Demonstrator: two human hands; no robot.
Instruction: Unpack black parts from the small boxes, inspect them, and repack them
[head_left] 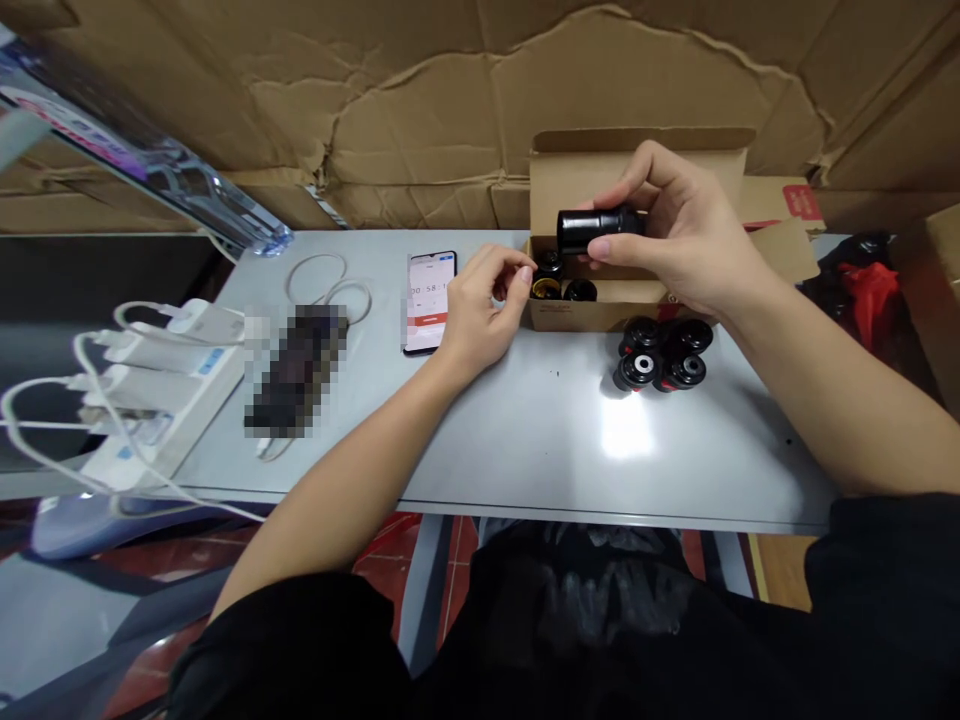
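A black cylinder lies sideways in the grip of my right hand, above an open cardboard box. Inside the box's left end are several dark round pieces, one with a yellow ring. My left hand is at the box's left edge, thumb and index finger curled close together; whether anything is between them is too small to make out. Several black cylindrical parts with some red on them stand in a cluster on the table in front of the box, below my right hand.
Left of my left hand lies a phone showing a timer. Further left are a pixelated dark device with a cable and a white power strip with plugs. A plastic bottle leans at upper left. Red and black bags sit right.
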